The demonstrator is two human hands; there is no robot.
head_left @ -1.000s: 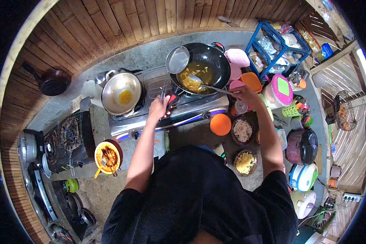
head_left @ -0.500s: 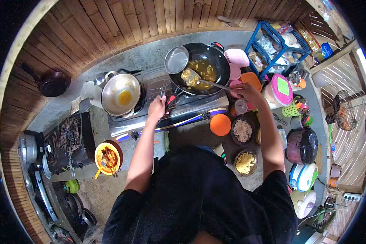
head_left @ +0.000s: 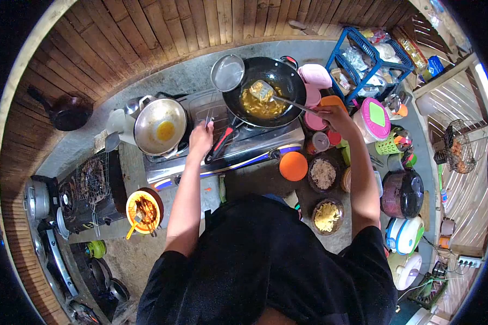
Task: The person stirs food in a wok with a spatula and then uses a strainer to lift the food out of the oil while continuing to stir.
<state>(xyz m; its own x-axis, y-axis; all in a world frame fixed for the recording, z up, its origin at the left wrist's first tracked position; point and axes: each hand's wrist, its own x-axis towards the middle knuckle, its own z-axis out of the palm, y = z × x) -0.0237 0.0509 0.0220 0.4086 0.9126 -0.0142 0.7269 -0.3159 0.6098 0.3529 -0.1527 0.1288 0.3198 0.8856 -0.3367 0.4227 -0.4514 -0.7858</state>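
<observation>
My left hand [head_left: 201, 140] is closed around the handle of a round mesh strainer [head_left: 228, 73]. The strainer is raised at the left rim of a black wok [head_left: 294, 81]. My right hand [head_left: 336, 120] grips the long handle of a metal spatula [head_left: 262, 91] from the right side. Yellowish pieces of food [head_left: 270, 106] lie in oil in the wok, and some rest on the spatula's blade. The wok stands on the right side of a gas stove [head_left: 217, 160]; its black and red handle [head_left: 222, 142] points toward me, beside my left hand.
A lighter pan [head_left: 146, 127] with yellow liquid sits on the stove's left side. An orange lid [head_left: 294, 166], a bowl of pale shreds [head_left: 323, 174] and a bowl of yellow pieces [head_left: 327, 216] are nearer me. At right are pink containers [head_left: 315, 76] and a blue rack [head_left: 358, 59].
The strainer has moved left and up, away from over the wok. The spatula with its food has shifted right and up inside the wok. My left hand has moved slightly left.
</observation>
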